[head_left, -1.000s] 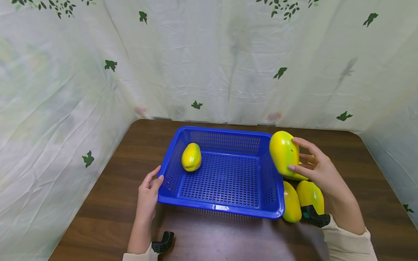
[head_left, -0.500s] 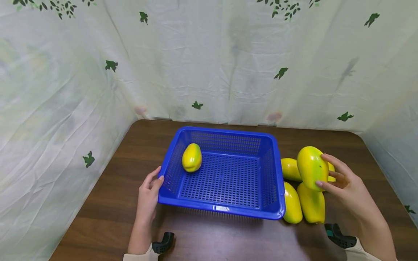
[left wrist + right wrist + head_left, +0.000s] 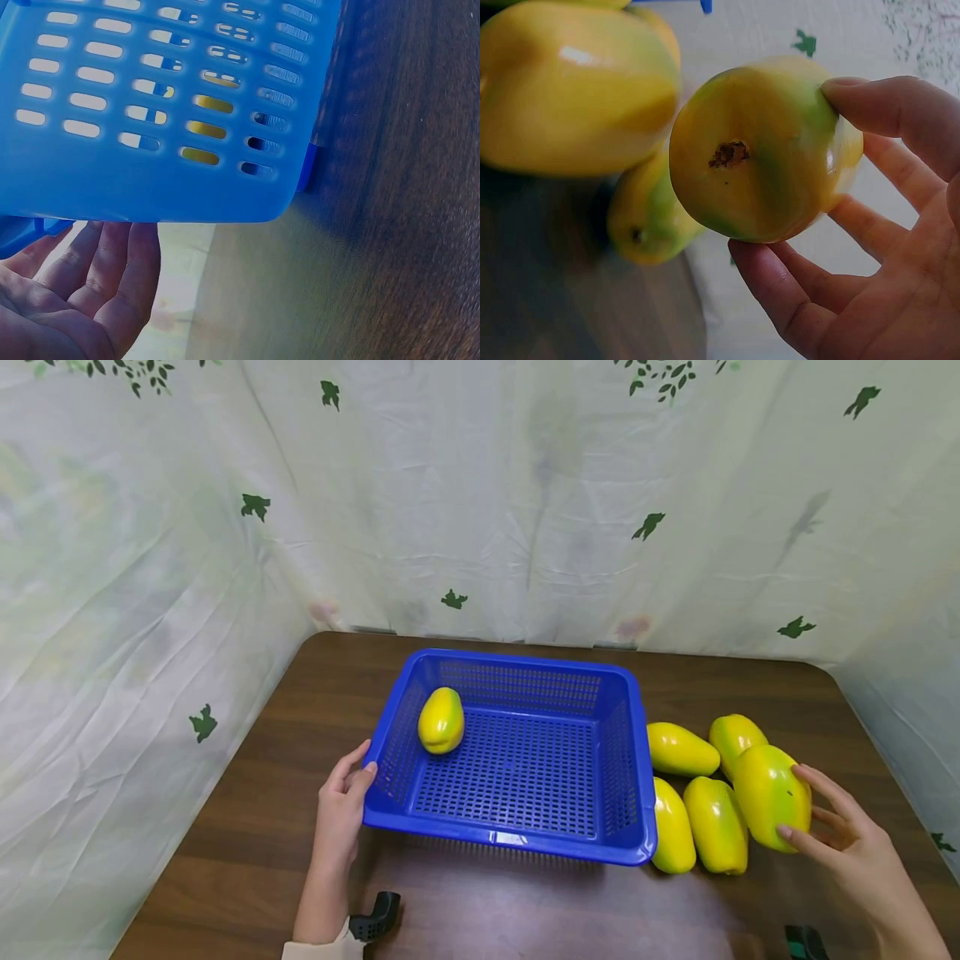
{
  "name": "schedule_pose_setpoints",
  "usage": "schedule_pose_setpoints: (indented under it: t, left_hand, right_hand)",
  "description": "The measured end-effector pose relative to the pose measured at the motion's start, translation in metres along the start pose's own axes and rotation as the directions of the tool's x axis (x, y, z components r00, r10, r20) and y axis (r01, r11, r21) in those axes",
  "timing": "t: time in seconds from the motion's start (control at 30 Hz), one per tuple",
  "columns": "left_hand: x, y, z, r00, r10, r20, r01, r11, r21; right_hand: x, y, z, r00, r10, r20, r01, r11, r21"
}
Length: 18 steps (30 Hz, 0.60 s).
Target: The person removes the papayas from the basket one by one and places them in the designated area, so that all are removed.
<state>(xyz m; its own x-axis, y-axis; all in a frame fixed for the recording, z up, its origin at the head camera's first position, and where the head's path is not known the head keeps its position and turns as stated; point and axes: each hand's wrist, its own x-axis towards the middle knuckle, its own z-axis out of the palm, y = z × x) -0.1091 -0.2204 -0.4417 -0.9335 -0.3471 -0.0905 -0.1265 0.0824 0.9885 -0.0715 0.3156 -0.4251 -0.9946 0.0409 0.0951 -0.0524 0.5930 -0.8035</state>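
My right hand (image 3: 855, 839) grips a yellow-green papaya (image 3: 771, 797) between thumb and fingertips, at the right of the loose fruit. In the right wrist view, a brown stem scar shows on the end of this held papaya (image 3: 757, 157). My left hand (image 3: 345, 802) pinches the left rim of a blue plastic basket (image 3: 510, 837), thumb on top. The left wrist view shows its fingers (image 3: 139, 277) against the rim beside the slotted basket wall (image 3: 97, 172). One papaya (image 3: 441, 721) lies inside the basket, near its left end.
Right of the basket, several more papayas lie close together on the brown wooden table (image 3: 247, 860), among them one papaya (image 3: 681, 749) against the basket's right wall. A pale curtain (image 3: 495, 502) with green leaf and bird prints hangs behind the table.
My right hand has carried its papaya from the basket's right rim to the right and nearer to me, past the other papayas. The left hand and the basket stay in place.
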Motion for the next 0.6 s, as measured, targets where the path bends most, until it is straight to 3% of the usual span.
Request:
schedule_pose_setpoints:
  t: [0.23,0.4,0.6]
  left_hand:
    - [0.0,-0.002,0.0,1.0,0.019,0.002,-0.019,1.0,-0.006]
    - [0.001,-0.006,0.0,0.999,0.045,-0.004,-0.045,0.999,-0.026]
    - [0.0,-0.003,0.0,1.0,0.023,0.002,-0.023,1.0,-0.015]
  right_hand:
    - [-0.015,0.026,-0.002,0.984,0.176,0.023,-0.174,0.983,-0.054]
    - [-0.019,0.041,0.002,0.979,0.191,0.074,-0.191,0.982,-0.007]
    - [-0.021,0.053,0.005,0.967,0.214,0.135,-0.219,0.975,0.026]
